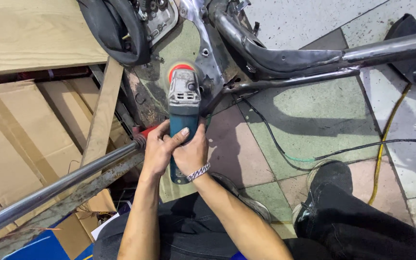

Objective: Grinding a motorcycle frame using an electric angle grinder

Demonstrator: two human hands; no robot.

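A teal angle grinder point(183, 110) with a grey metal head and a red disc points away from me, its disc against the bare metal motorcycle frame point(275, 58). My left hand point(157, 147) wraps the grinder's body from the left. My right hand point(192, 151), with a chain bracelet at the wrist, grips the body from the right and below. Both hands overlap on the tool. The disc is partly hidden behind the grinder's head.
A steel tube point(58, 185) runs diagonally at lower left. Cardboard point(20, 139) and wooden boards point(34, 33) lie to the left. Black and yellow cables point(386, 139) cross the tiled floor on the right. My black shoe point(328, 178) rests at lower right. A tyre point(116, 29) sits at top.
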